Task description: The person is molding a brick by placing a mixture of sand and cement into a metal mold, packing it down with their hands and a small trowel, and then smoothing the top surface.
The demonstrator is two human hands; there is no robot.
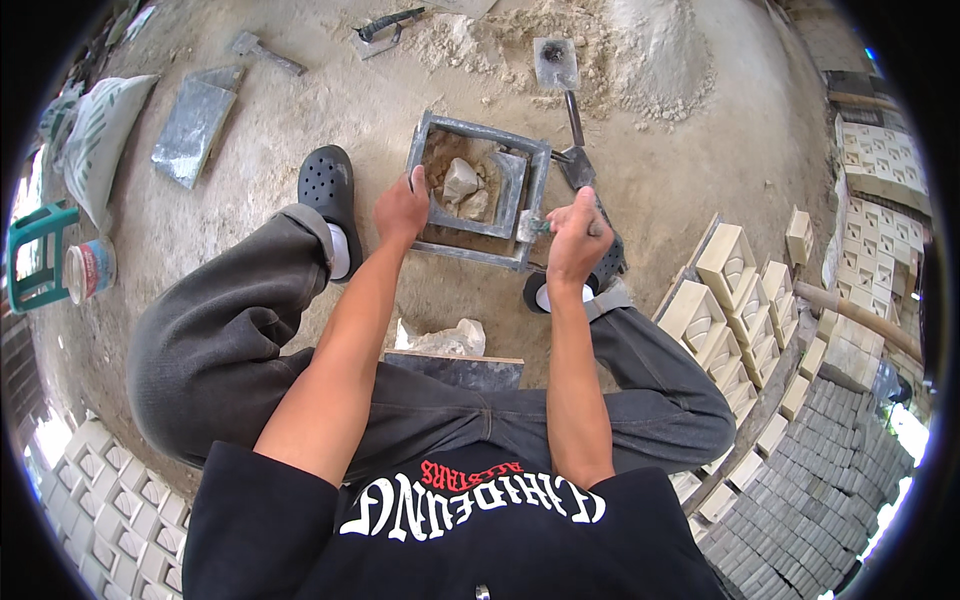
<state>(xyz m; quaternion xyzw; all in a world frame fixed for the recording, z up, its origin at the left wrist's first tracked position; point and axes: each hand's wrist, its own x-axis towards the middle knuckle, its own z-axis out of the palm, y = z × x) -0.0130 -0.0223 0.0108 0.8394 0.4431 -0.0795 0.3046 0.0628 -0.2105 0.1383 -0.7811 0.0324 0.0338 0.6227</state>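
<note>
Between my feet lies a grey square metal frame (482,127), with a smaller metal frame (512,180) set inside it toward the right. Pale lumps (460,180) and loose sandy material sit within. My left hand (402,208) is closed over the left side of the frame, its thumb raised along the edge. In my right hand (578,240) is a brush (530,227) with a whitish head and a green part near it; the head touches or hovers just over the frame's right side, I cannot tell which. My fingers hide most of its handle.
A trowel (576,165) lies just beyond the frame, near a square plate (556,64) and a powder heap (660,55). Cream moulded blocks (728,262) stand at right. A hammer (268,52), metal sheets (195,125), sack (105,140), bucket (90,270) and green stool (38,255) are left.
</note>
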